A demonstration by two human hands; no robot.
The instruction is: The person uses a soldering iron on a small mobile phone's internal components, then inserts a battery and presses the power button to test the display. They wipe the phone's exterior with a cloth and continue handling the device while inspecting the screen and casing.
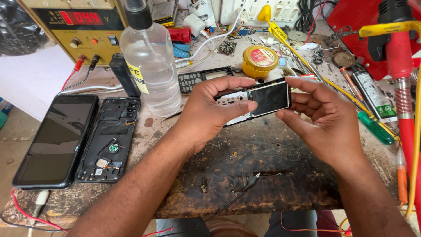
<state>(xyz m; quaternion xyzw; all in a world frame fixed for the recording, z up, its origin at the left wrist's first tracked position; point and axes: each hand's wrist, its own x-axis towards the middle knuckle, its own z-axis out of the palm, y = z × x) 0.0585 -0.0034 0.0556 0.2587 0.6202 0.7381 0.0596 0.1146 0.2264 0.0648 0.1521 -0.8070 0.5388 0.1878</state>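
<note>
Black small keypad phone body sits between both hands, held up off the bench at about centre frame, screen end toward 3 o'clock. My left hand is closed on its keypad end, thumb across the face and fingers behind, likely to steady it. My right hand pinches the screen end, index on the top edge and thumb under, as if to feel or flex that edge. It is held level and face up, I judge so the front can be checked.

At 9 o'clock lie a dark smartphone face up and, just beside it, its opened back frame, parted to show the insides. A clear liquid bottle stands at 11 o'clock, a loose keypad panel behind the hands, a yellow tin at 12, a green-handled screwdriver at 3, all near on the scorched wooden bench
</note>
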